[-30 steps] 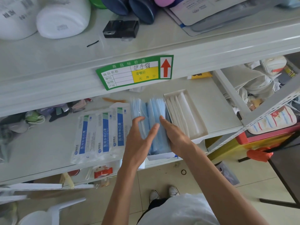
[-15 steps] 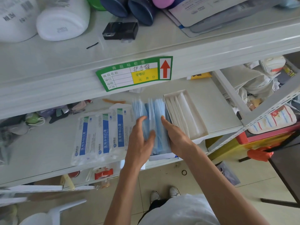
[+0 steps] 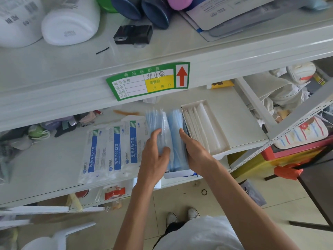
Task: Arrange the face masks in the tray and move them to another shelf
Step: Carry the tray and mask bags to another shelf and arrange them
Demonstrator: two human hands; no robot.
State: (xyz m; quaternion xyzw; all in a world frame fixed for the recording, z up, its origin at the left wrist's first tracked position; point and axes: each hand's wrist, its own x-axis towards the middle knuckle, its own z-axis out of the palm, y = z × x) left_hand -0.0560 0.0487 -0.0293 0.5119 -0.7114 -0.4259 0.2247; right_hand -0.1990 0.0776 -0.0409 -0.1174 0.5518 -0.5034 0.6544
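Head view, frame centre: left hand (image 3: 155, 157) grips blue face masks (image 3: 175, 127) in tray (image 3: 178, 173); right hand (image 3: 197, 153) presses them, fingers straight.

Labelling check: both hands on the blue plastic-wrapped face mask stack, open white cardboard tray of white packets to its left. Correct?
No. The head view shows the open white cardboard tray of white packets right of the blue plastic-wrapped face mask stack. The left hand and right hand are both on it.

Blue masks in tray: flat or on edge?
On edge: the blue masks stand side by side in the tray; left hand grips some, right hand presses their right side.
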